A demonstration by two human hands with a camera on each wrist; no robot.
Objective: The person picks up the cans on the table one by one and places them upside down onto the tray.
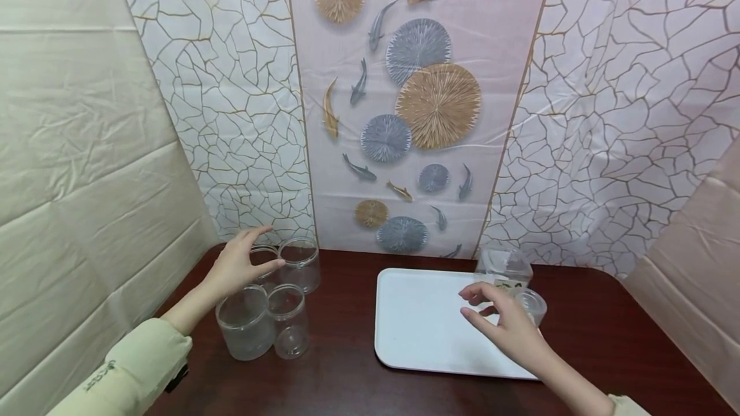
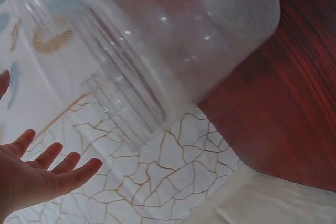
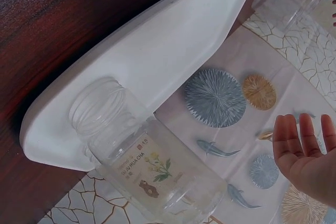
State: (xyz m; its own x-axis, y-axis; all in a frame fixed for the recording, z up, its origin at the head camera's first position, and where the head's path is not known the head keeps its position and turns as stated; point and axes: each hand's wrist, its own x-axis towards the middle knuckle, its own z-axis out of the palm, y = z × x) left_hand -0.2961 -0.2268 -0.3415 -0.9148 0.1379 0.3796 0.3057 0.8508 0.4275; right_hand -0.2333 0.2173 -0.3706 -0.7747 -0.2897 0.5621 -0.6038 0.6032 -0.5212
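My left hand hovers over a group of clear, lidless jars at the left, thumb and fingers spread and holding nothing. Nearest me stand a wide jar and a narrower jar; another wide jar is behind, and one more is partly hidden by the hand. Above the white tray my right hand has loosely bent fingers with nothing in them. At the tray's right end are a small clear jar and a larger clear jar with a flower-tea label.
Dark reddish wooden table carries everything. A patterned curtain with fish and round shapes hangs behind it, and beige cloth walls stand at both sides. Between the jar group and the tray lies a strip of bare table.
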